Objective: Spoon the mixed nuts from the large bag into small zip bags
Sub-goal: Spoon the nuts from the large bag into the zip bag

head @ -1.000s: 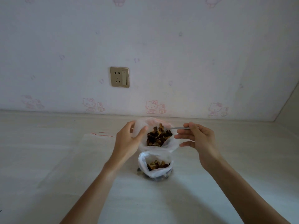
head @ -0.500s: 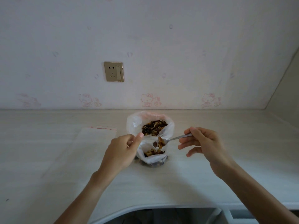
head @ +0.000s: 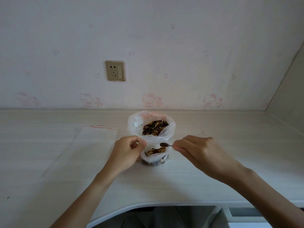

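Right hand (head: pixel 199 150) pinching spoon (head: pixel 165 144), bowl over small zip bag (head: pixel 154 155) mouth; left hand (head: pixel 127 151) pinching bag's rim at 9 o'clock. Risk: rim slipping, limp mouth collapsing, nuts spilling onto counter (head: pixel 213 178). Small bag part-filled; large bag (head: pixel 151 127), at 12 o'clock, holding mixed nuts.
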The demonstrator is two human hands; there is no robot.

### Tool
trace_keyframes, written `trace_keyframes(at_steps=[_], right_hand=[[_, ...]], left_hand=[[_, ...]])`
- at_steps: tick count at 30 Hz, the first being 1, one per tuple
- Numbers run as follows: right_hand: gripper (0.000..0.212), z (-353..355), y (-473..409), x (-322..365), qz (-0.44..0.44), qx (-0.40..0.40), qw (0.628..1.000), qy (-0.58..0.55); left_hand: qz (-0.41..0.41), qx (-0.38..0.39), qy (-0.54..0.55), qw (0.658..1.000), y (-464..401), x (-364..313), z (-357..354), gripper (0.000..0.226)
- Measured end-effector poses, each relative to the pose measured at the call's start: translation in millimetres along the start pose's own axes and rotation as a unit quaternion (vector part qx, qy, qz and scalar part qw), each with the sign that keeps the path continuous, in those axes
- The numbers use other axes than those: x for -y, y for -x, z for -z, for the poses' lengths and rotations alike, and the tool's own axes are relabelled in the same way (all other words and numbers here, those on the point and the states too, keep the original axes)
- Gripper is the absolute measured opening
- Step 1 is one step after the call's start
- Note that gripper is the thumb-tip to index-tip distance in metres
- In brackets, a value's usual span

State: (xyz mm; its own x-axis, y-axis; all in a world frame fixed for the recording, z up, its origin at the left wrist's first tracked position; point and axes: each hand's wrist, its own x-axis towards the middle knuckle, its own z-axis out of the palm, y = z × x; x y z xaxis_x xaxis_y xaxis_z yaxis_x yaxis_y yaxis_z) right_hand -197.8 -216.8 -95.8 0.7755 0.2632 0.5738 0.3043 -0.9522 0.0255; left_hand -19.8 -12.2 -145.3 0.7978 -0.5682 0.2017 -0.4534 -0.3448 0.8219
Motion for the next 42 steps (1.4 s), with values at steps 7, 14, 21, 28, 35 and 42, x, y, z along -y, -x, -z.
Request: trace_keyframes(at_steps=[7, 14, 21, 28, 35, 42], right_hand=[[0.013, 1, -2, 4, 0.051, -0.002, 0.998, 0.042], [0.027, -12, -6, -7, -0.227, -0.155, 0.91, -0.311], [0.026, -42, -26, -29, -0.379, -0.19, 0.791, -0.442], [0.029, -64, -43, -45, -0.412, -0.18, 0.786, -0.423], [0.02, -74, -55, -56, -0.356, -0.127, 0.879, -0.289], [0.023, -99, -66, -56, -0.349, -0.118, 0.886, -0.281]], left_hand=[[-0.036, -0.018, -0.076, 0.996, 0, 7, 7, 0.016], [-0.035, -0.059, -0.124, 0.99, -9, 4, 15, 0.023], [-0.153, -0.163, -0.127, 0.967, -50, -19, 21, 0.013], [-0.082, -0.062, -0.306, 0.946, -110, -26, 14, 0.066], [-0.015, 0.038, -0.318, 0.947, -133, -24, 0, 0.069], [-0.091, -0.033, -0.236, 0.967, -134, -7, -7, 0.023]])
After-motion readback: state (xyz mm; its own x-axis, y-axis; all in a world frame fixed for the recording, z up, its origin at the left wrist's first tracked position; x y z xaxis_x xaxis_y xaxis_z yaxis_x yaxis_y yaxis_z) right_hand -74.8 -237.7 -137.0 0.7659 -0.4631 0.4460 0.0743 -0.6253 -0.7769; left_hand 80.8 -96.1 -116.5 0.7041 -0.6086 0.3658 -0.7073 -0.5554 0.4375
